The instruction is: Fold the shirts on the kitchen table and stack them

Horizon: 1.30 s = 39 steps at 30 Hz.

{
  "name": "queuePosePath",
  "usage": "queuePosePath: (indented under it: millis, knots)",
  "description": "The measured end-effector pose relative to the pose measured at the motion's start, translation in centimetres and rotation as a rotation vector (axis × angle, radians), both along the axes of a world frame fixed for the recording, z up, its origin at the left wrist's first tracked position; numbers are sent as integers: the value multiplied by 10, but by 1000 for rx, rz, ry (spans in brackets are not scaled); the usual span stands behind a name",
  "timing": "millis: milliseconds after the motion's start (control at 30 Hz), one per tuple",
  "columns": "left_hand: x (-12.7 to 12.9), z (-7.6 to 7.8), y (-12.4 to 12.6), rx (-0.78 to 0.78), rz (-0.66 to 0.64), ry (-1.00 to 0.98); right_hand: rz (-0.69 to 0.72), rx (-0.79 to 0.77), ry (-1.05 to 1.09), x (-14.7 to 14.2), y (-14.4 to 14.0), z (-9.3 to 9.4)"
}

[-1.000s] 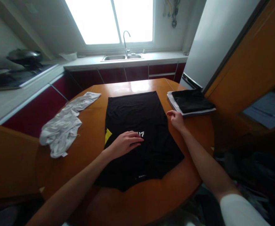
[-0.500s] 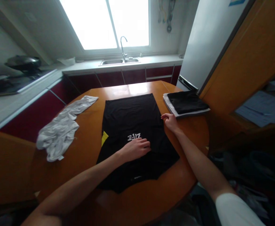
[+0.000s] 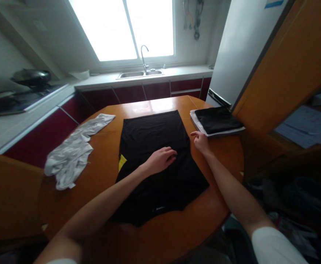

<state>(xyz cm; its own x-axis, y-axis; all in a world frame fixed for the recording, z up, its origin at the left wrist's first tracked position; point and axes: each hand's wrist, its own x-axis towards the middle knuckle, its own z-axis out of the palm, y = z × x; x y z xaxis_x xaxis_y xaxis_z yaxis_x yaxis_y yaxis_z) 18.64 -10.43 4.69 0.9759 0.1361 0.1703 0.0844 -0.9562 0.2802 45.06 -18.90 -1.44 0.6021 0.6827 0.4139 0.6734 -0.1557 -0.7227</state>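
Observation:
A black T-shirt point(image 3: 152, 135) lies flat on the round wooden table point(image 3: 166, 234), sides folded in, with a yellow patch showing at its left edge. My left hand point(image 3: 161, 159) rests palm down on the middle of the shirt, fingers spread. At the shirt's right edge, my right hand point(image 3: 200, 141) pinches the fabric with its fingertips.
A crumpled white garment point(image 3: 72, 154) lies on the table's left side. A folded stack of black and white clothes point(image 3: 216, 121) sits at the right rear. Behind are a counter with a sink point(image 3: 139, 73), a stove at left, and a fridge at right.
My left hand slid across the shirt's middle, first toward me and right, then up over the white print, which it now hides. The right hand stayed at the shirt's right edge.

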Motion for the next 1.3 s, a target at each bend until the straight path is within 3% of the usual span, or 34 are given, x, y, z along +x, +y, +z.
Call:
queuePosePath:
  millis: [100, 267, 467, 600, 700, 833, 900, 1033, 1167, 1300]
  knots:
    - [29, -13, 15, -31, 241, 39, 64, -32, -21, 0, 0, -2]
    - [59, -26, 25, -136, 352, 77, 159, -127, -107, -5, 1, -5]
    - [56, -24, 25, -145, 458, 101, 164, -172, -117, -8, 1, -4]
    - [48, -21, 15, -32, 508, 58, 127, -178, -156, -10, 1, -2]
    - [34, -14, -2, 19, 376, -28, 100, -149, -173, -13, 0, 2]
    - [2, -5, -32, -17, -11, -36, 120, -64, -189, -23, -1, 9]
    - [-15, -6, -46, -16, -145, 10, 181, -77, -198, -32, 0, 11]
    - [-36, -15, -60, 42, -186, 37, 279, -247, -265, -53, 3, 8]
    - [-41, -21, -59, 111, -192, 0, 289, -475, -344, -65, 4, 3]
    - [-42, -17, -66, 130, -206, -11, 275, -529, -369, -66, 2, 5]
